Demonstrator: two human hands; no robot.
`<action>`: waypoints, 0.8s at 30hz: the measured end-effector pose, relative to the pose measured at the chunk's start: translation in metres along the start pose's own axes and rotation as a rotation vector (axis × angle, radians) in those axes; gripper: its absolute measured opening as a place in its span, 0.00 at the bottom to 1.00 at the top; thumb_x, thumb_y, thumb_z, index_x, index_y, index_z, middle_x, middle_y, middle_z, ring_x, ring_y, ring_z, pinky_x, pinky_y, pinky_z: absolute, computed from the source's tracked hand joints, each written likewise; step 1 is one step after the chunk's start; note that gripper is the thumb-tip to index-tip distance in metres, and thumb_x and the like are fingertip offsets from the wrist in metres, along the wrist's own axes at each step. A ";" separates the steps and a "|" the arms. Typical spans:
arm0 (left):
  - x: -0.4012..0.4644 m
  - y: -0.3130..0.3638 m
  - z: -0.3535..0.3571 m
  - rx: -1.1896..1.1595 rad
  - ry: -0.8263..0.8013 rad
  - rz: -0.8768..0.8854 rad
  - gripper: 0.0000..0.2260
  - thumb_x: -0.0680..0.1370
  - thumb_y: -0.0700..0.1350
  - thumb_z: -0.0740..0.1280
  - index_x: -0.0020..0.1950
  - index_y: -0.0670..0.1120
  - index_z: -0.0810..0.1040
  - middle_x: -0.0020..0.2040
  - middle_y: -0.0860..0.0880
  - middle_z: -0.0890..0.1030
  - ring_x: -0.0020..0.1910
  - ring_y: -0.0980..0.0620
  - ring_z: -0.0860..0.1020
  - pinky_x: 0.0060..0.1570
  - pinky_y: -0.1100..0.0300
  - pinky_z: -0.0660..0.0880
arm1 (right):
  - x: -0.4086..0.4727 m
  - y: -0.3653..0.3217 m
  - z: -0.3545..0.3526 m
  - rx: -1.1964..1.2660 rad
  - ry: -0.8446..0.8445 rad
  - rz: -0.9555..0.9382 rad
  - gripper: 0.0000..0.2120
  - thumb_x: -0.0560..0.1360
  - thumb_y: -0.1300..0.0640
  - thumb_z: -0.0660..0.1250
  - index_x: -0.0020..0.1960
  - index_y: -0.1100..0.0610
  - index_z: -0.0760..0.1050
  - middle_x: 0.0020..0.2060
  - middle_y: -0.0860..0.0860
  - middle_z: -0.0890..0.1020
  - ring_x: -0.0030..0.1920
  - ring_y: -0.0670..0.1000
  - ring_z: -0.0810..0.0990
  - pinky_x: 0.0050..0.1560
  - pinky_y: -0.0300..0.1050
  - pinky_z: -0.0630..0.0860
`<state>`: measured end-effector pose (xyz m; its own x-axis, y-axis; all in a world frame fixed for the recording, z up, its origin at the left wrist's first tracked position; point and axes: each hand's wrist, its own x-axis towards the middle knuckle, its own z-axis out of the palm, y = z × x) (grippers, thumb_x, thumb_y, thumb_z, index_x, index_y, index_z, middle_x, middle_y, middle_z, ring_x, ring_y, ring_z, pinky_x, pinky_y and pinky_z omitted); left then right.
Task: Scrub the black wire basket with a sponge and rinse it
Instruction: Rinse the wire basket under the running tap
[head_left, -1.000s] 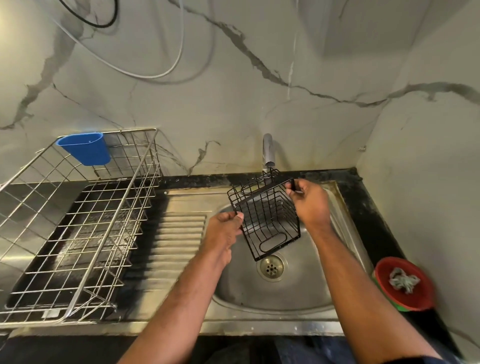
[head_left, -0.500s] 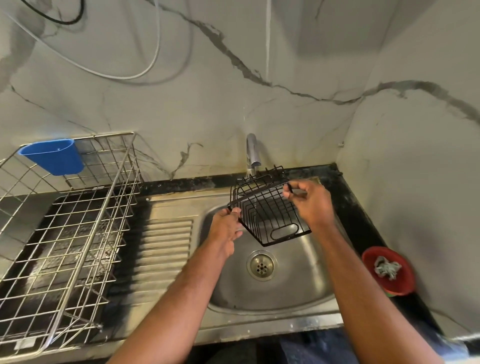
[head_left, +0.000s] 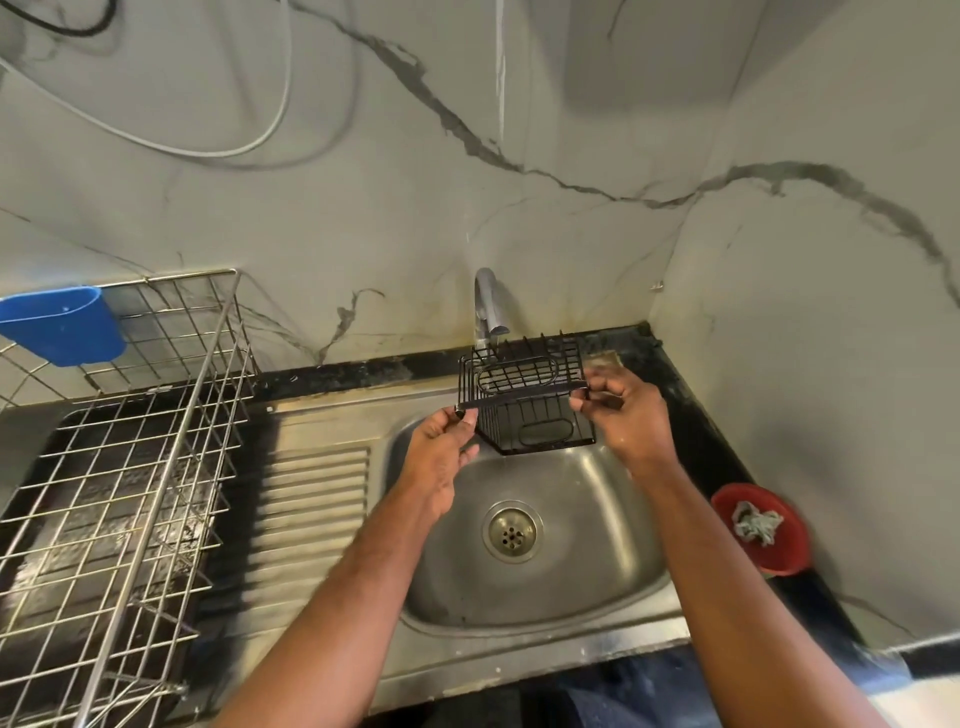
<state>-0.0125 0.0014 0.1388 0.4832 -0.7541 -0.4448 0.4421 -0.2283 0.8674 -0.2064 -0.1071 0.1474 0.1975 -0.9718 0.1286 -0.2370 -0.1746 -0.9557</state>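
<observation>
The black wire basket (head_left: 524, 400) hangs above the back of the steel sink (head_left: 597, 525), just under the tap (head_left: 488, 304). My left hand (head_left: 441, 452) pinches its left rim corner. My right hand (head_left: 621, 410) grips the right end of the rim. The basket is tilted so that one wire side faces me. No sponge is in either hand. Whether water runs from the tap is hard to tell.
A large steel dish rack (head_left: 130, 467) with a blue plastic cup (head_left: 62, 325) stands on the draining board at the left. A red bowl (head_left: 761, 527) holding a grey scrubber sits on the black counter at the right. Marble walls close in behind and to the right.
Both hands have lifted the basket back toward the tap and turned it, so its rim is now level. The camera has shifted a little to the right.
</observation>
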 end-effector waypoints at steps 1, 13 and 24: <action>-0.001 0.001 -0.002 -0.004 -0.015 0.010 0.07 0.78 0.33 0.68 0.51 0.44 0.81 0.51 0.50 0.83 0.55 0.50 0.77 0.58 0.52 0.76 | 0.000 0.000 -0.001 0.008 -0.002 0.010 0.13 0.71 0.69 0.75 0.55 0.64 0.82 0.54 0.51 0.82 0.43 0.31 0.81 0.44 0.25 0.75; -0.012 0.013 -0.011 0.077 -0.032 -0.042 0.19 0.78 0.63 0.66 0.50 0.47 0.83 0.52 0.46 0.85 0.52 0.48 0.79 0.54 0.51 0.71 | -0.006 0.003 -0.003 0.025 -0.192 -0.017 0.12 0.72 0.78 0.67 0.50 0.66 0.83 0.55 0.47 0.84 0.55 0.32 0.80 0.56 0.29 0.76; -0.019 -0.015 -0.021 0.194 -0.187 0.232 0.14 0.72 0.45 0.78 0.53 0.39 0.84 0.53 0.41 0.86 0.57 0.45 0.83 0.69 0.47 0.72 | -0.003 0.011 -0.020 0.091 -0.236 0.239 0.11 0.78 0.71 0.64 0.54 0.59 0.80 0.52 0.50 0.86 0.56 0.51 0.84 0.51 0.47 0.82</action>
<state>-0.0122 0.0320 0.1297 0.3996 -0.8951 -0.1979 0.1764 -0.1368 0.9748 -0.2284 -0.1091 0.1417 0.3640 -0.9182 -0.1562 -0.2191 0.0785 -0.9725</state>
